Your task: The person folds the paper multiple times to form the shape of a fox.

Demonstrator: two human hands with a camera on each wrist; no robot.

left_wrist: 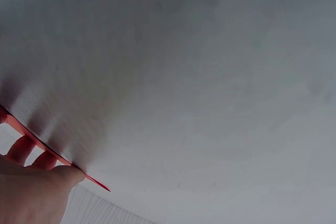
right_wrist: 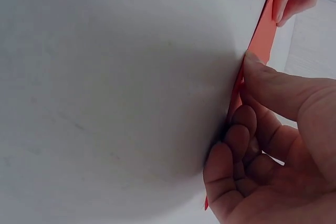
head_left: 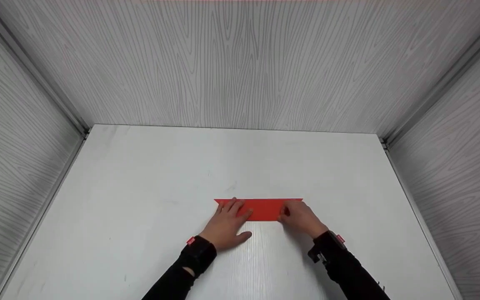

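Note:
A strip of red paper [head_left: 265, 209] lies lengthwise on the white table, with slanted, pointed ends along its far edge. My left hand [head_left: 225, 227] rests on its left part, fingers spread and thumb out to the side. At the right part, my right hand [head_left: 300, 218] holds the near edge between thumb and curled fingers. In the right wrist view the thumb of the right hand [right_wrist: 283, 145] lies at the edge of the red paper [right_wrist: 265, 38], the other fingers bent in below. The left wrist view shows fingertips of the left hand [left_wrist: 31, 195] along the paper [left_wrist: 97, 182].
The white tabletop [head_left: 161, 166] spreads around the paper on all sides. Grey wood-grain panels stand at the back [head_left: 231, 62], the left [head_left: 15, 125] and the right [head_left: 452, 146]. Each wrist wears a black band, the left [head_left: 200, 252] and the right [head_left: 327, 246].

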